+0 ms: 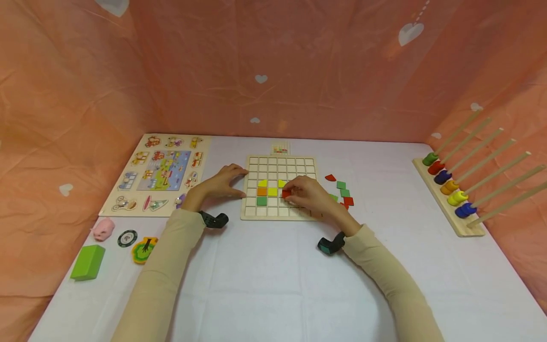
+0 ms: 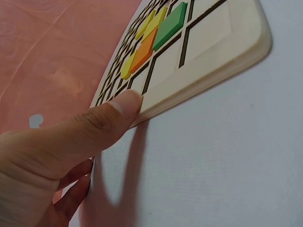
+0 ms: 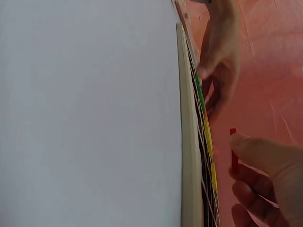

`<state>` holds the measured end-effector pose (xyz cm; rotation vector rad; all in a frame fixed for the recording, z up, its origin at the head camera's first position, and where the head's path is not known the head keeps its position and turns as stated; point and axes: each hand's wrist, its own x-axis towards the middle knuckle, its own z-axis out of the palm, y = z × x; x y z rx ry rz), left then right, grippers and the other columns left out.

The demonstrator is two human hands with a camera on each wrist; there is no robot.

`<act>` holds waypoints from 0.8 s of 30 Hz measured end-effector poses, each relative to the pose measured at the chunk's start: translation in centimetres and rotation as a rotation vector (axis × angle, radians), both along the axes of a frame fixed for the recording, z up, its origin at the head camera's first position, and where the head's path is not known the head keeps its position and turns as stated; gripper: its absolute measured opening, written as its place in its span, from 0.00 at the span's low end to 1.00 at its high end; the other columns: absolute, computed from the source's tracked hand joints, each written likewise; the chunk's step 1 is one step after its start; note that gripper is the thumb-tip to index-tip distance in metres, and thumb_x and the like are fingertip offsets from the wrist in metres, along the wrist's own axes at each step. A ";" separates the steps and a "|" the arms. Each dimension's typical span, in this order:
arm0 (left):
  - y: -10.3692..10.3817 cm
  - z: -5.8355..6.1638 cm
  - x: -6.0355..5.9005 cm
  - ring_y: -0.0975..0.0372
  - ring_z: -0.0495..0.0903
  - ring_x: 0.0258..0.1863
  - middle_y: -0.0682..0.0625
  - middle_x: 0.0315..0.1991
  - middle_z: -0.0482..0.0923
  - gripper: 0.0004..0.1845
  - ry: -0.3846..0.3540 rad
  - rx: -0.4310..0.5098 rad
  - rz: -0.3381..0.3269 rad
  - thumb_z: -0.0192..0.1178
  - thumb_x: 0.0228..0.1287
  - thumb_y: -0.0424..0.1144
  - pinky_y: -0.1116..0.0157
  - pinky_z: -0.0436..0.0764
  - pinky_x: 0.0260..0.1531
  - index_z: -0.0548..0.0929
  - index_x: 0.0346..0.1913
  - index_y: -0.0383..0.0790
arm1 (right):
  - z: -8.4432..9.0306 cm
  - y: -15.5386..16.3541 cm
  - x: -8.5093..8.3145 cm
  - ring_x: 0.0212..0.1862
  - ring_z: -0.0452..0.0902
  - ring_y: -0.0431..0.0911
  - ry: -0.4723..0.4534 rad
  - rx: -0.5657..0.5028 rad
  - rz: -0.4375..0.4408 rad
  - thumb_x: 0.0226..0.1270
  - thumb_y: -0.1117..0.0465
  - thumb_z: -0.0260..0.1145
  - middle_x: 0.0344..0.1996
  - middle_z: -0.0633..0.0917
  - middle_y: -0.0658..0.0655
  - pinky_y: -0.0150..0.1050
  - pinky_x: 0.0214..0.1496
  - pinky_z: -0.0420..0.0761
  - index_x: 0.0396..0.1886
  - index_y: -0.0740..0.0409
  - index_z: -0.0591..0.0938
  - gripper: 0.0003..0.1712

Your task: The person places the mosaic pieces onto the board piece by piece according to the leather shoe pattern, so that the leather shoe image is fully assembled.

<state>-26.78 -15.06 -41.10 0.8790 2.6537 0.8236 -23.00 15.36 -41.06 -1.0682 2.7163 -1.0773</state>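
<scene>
Sleeved forearms run up from the bottom edge onto the white table (image 1: 265, 285), each w/ a dark wrist cam. Wooden grid board (image 1: 279, 162) sits at centre; yellow, orange & green tiles fill cells at its 8 o'clock part. Vehicle peg puzzle (image 1: 128, 164) lies at 9 o'clock of the board, ring-and-rod rack (image 1: 444, 209) at 3 o'clock. Left hand (image 1: 222, 183) rests at the board's left edge, thumb (image 2: 111, 118) pressed flat on the rim, fingers loosely spread. Right hand (image 1: 309, 192) is over the board's lower right, thumb & fingers clamped on a red tile (image 1: 286, 194), just above the cells. Loose red & green tiles (image 1: 344, 192) lie just right of the board.
</scene>
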 end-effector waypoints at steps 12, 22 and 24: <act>0.0 0.0 0.0 0.45 0.55 0.64 0.34 0.63 0.60 0.39 -0.014 -0.002 0.009 0.69 0.52 0.41 0.48 0.53 0.66 0.65 0.65 0.30 | -1.3 -3.2 0.3 0.41 0.73 0.40 0.117 -0.018 0.077 0.56 0.59 0.70 0.33 0.83 0.48 0.36 0.46 0.73 0.33 0.55 0.86 0.06; 0.0 0.1 0.1 0.45 0.55 0.64 0.34 0.63 0.60 0.39 -0.008 -0.009 0.008 0.69 0.53 0.41 0.48 0.53 0.66 0.65 0.65 0.30 | -0.7 -2.9 0.3 0.43 0.74 0.43 0.105 0.032 0.107 0.57 0.61 0.70 0.35 0.82 0.50 0.38 0.47 0.74 0.34 0.55 0.87 0.06; 0.0 0.1 0.1 0.45 0.55 0.64 0.34 0.63 0.60 0.39 -0.012 -0.007 0.009 0.69 0.53 0.41 0.48 0.53 0.66 0.65 0.65 0.31 | -0.7 -2.9 0.3 0.43 0.74 0.43 0.103 0.035 0.113 0.57 0.62 0.69 0.35 0.83 0.50 0.38 0.48 0.74 0.34 0.56 0.87 0.05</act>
